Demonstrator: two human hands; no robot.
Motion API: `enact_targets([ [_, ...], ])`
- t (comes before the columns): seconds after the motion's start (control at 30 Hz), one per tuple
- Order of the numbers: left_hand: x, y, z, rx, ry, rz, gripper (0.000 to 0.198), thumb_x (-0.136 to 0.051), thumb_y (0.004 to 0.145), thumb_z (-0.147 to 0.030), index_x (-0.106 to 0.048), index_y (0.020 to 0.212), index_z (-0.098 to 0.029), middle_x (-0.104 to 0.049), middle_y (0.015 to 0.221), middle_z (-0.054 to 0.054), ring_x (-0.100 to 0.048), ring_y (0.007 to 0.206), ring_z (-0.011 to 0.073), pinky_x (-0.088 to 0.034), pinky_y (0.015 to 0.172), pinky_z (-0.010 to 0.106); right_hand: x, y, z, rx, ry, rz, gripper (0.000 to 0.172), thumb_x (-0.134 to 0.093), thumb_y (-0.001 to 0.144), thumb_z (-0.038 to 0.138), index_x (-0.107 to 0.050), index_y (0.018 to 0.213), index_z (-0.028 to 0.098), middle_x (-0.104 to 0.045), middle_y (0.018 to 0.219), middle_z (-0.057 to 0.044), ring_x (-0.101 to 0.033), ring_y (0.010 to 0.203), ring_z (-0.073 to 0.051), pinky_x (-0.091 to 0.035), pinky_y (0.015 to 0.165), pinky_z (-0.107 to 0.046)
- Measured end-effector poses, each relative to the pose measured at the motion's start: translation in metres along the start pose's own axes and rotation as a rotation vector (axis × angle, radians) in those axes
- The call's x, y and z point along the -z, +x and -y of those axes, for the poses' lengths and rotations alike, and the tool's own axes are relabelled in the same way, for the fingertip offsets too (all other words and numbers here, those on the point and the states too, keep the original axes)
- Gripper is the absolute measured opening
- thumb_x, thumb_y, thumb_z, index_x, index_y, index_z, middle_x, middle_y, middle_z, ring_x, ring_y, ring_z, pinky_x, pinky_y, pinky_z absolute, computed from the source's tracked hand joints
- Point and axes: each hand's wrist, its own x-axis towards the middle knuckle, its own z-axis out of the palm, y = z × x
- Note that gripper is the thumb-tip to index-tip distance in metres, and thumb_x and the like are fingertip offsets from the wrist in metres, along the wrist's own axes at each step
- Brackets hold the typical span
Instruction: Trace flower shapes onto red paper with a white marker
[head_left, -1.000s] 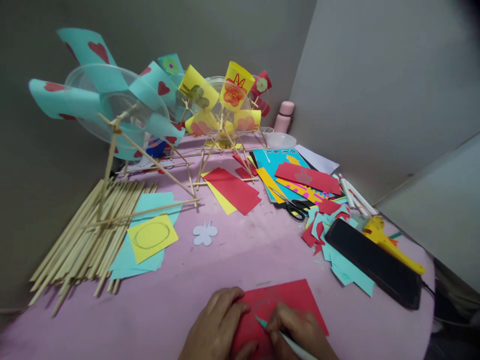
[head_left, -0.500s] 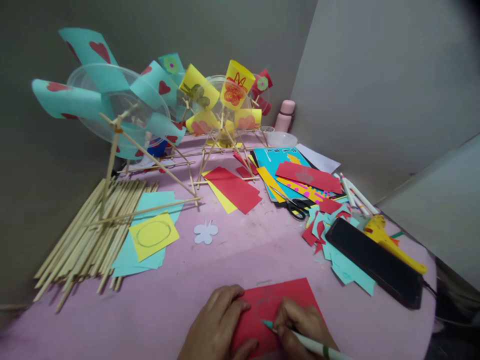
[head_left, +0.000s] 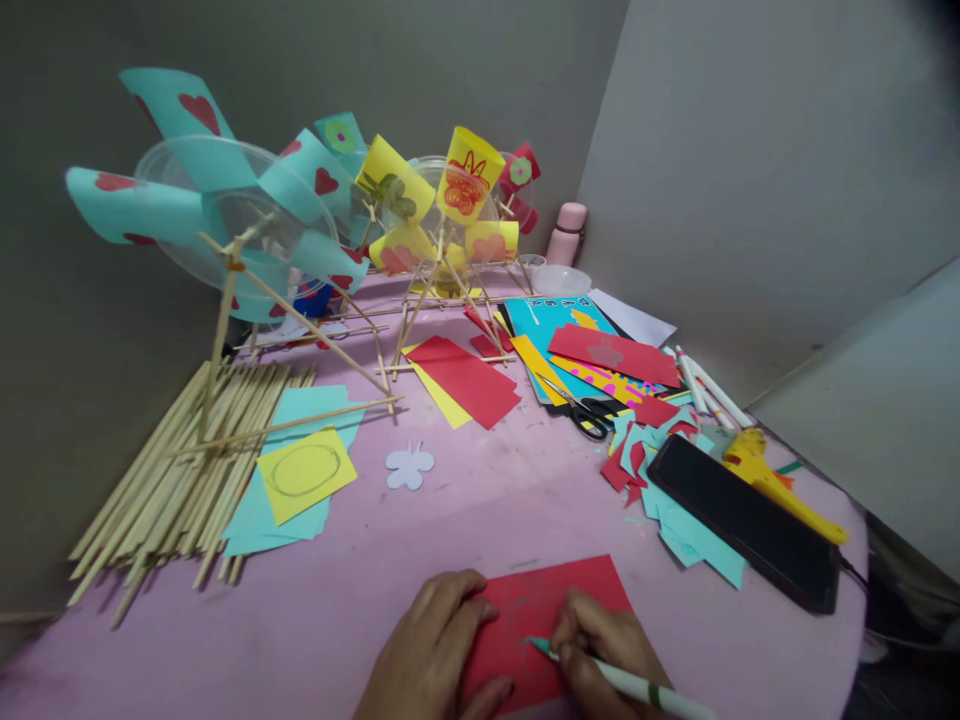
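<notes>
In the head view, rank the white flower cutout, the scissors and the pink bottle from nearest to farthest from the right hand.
From the right hand, which holds a pen on red paper:
1. White flower cutout, on the pink table ahead and to the left.
2. Scissors, farther up, beside the coloured sheets; not by much.
3. Pink bottle, at the far edge by the wall.

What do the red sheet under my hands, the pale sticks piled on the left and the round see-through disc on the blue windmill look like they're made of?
Red sheet: thin matte paper or card; flat, straight-cut edges. Pale sticks: probably bamboo or wood; tan, dull, thin and straight. See-through disc: likely clear plastic; glossy, with the blue blades visible through it.
</notes>
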Motion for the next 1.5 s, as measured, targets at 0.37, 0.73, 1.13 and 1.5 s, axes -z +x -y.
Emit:
enact_targets([
  [0.37, -0.012, -0.007, 0.009, -0.007, -0.029, -0.072, 0.029, -0.061, 0.082, -0.033, -0.056, 0.108, -0.021, -0.063, 0.107, 0.01, -0.063, 0.094, 0.0221, -0.056, 0.075, 0.03, 0.001, 0.001, 0.005, -0.081, -0.02, -0.117, 0.014, -0.042, 0.075, 0.034, -0.043, 0.067, 0.022, -0.032, 0.051, 0.008, -0.03, 0.046, -0.011, -0.021, 0.047, -0.024],
  [0.73, -0.013, -0.01, 0.005, 0.031, -0.052, -0.037, 0.028, -0.059, 0.085, -0.031, -0.054, 0.111, -0.02, -0.059, 0.112, 0.01, -0.058, 0.101, 0.0225, -0.054, 0.081, 0.032, 0.002, 0.002, 0.002, 0.008, -0.179, -0.097, 0.013, -0.038, 0.08, 0.029, -0.042, 0.069, 0.024, -0.033, 0.052, 0.008, -0.041, 0.046, -0.013, -0.034, 0.049, -0.023],
  [1.13, -0.004, -0.003, 0.005, -0.042, 0.024, -0.006, 0.035, -0.067, 0.077, -0.026, -0.054, 0.109, -0.018, -0.062, 0.108, 0.011, -0.061, 0.096, 0.0216, -0.055, 0.078, 0.029, 0.002, 0.004, 0.003, 0.038, -0.256, 0.011, 0.013, -0.036, 0.081, 0.03, -0.039, 0.07, 0.024, -0.037, 0.053, 0.006, -0.042, 0.046, -0.013, -0.032, 0.046, -0.023],
  [1.5, -0.015, -0.009, 0.009, -0.05, 0.009, -0.076, 0.028, -0.056, 0.085, -0.032, -0.055, 0.109, -0.018, -0.061, 0.109, 0.011, -0.06, 0.097, 0.0216, -0.055, 0.078, 0.03, -0.001, 0.006, 0.005, 0.129, -0.282, 0.044, 0.013, -0.036, 0.081, 0.026, -0.042, 0.069, 0.023, -0.049, 0.054, 0.004, -0.049, 0.047, -0.013, -0.035, 0.047, -0.022],
])
